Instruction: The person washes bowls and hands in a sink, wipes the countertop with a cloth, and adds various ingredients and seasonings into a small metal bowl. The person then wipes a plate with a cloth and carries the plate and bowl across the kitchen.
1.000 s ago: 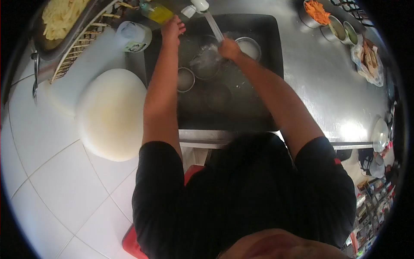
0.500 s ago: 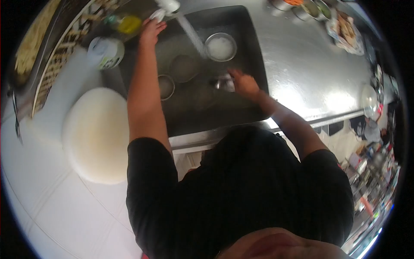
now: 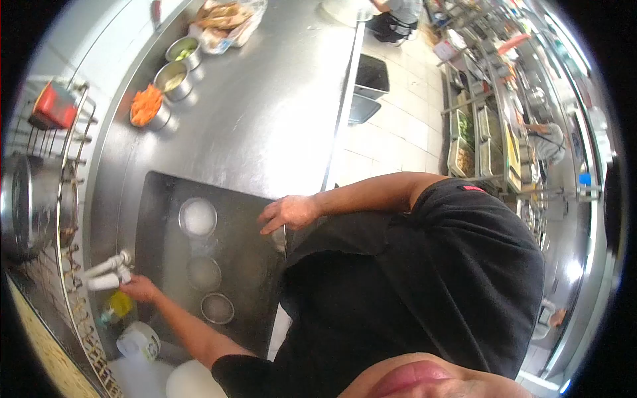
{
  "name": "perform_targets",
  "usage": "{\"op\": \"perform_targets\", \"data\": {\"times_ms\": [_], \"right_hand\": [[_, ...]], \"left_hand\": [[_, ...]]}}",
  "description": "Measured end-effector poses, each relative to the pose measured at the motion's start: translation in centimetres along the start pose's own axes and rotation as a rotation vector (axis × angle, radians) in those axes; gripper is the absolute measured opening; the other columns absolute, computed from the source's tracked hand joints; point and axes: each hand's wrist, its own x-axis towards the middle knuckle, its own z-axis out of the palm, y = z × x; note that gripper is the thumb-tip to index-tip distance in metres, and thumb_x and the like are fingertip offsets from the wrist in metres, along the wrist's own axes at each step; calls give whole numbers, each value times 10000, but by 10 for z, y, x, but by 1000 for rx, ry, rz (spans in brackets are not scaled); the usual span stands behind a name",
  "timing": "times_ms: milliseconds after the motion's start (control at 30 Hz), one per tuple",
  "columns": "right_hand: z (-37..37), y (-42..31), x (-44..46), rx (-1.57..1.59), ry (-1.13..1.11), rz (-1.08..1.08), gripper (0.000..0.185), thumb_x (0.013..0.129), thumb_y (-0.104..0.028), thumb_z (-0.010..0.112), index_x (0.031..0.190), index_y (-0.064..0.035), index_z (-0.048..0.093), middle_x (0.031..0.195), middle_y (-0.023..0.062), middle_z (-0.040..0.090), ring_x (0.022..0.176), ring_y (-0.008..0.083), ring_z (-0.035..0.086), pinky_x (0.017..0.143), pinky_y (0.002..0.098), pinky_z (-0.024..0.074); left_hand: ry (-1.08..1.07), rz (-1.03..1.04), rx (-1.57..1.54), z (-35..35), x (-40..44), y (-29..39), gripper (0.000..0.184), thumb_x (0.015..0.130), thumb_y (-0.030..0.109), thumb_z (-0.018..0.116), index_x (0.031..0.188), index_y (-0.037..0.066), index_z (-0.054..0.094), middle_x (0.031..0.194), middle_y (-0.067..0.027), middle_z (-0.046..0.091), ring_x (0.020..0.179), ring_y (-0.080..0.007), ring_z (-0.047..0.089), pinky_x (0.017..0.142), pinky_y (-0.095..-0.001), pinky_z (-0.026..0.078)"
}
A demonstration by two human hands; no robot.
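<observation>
My left hand (image 3: 139,290) is at the white tap (image 3: 106,273) on the sink's far side, fingers closed around its handle; no stream shows below the spout. Over the near right side of the dark sink (image 3: 159,192), my right hand (image 3: 290,213) has bent fingers on a shiny metal container (image 3: 280,237), mostly hidden below the hand. A round metal bowl with white foam (image 3: 199,216) stands in the sink. Two more round containers, one greyish and under cloudy water (image 3: 204,273) and one with a bright rim (image 3: 217,308), sit closer to my left arm.
Metal tubs of orange carrot pieces (image 3: 147,107) and green pieces (image 3: 184,52) stand along the wall. A bag of bread-like food (image 3: 225,23) lies beyond. A yellow bottle (image 3: 120,304) and a white jug (image 3: 139,341) are beside the sink. Other people (image 3: 546,142) stand farther off.
My view has turned to the right, bringing the counter and kitchen aisle into sight. The water stream from the tap has stopped. My right hand has moved toward the sink's right edge.
</observation>
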Motion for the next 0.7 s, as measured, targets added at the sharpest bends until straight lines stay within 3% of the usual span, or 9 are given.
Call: {"op": "perform_targets", "data": {"times_ms": [33,167,300,333,433,500,567,633,700], "right_hand": [[-6,-5,-8,31,94,-15,557,757,71,549,1281,-116,515,1331,168,453,1214,332,470,975,400,465],[-37,-1,-30,296,361,88,533,775,46,519,1290,-88,488,1306,186,440,1197,354,466,992,435,427],[-49,29,-64,458,595,357,361,909,-133,522,1259,-51,481,1205,177,503,1122,328,502,962,395,416],[-53,35,-75,483,653,391,300,965,-227,469,1172,-18,526,1063,162,581,1058,286,547,909,368,444],[-68,61,-113,854,614,603,365,974,-314,469,1171,-13,531,1065,156,602,1046,249,552,915,357,430],[-73,84,-146,918,696,616,418,970,-382,474,1162,-20,554,1058,120,617,1023,196,543,915,336,419],[-81,107,-183,950,720,643,437,971,-411,471,1153,-25,564,1010,73,611,984,152,524,896,302,417],[-81,138,-222,1007,782,687,442,968,-396,479,1176,-16,566,1059,83,619,1021,159,530,918,314,415],[-87,165,-267,1073,848,728,438,970,-378,482,1195,-10,560,1094,89,621,1045,161,531,931,319,412]], "left_hand": [[17,10,27,-3,-3,0,454,867,169,614,1226,-44,437,1132,-239,557,1039,-380,570,879,-438,458],[132,162,84,12,10,-19,449,858,196,632,1201,-51,480,1151,-242,554,1054,-385,558,913,-432,449],[212,88,210,-4,-30,-13,437,853,235,653,1149,-58,521,1112,-248,561,1035,-385,556,913,-438,450],[154,2,56,-12,-51,9,431,853,246,656,1129,-57,525,1095,-240,563,1021,-371,558,907,-436,450],[0,-50,-225,-23,-134,57,388,863,260,647,1069,-47,528,1032,-197,567,945,-318,567,856,-411,463],[-128,16,-140,-35,-189,119,339,893,257,603,1065,-23,526,1019,-167,567,892,-272,573,780,-366,489],[-368,-214,-362,-48,-243,221,290,918,237,563,1077,-3,530,1028,-147,573,875,-229,583,726,-328,505],[-559,-140,-311,-40,-283,310,281,931,240,542,1091,9,531,1029,-136,580,863,-202,588,719,-312,509],[-694,-146,-496,-8,-323,392,278,940,230,528,1107,8,530,1027,-132,581,865,-203,592,727,-324,513]]}}
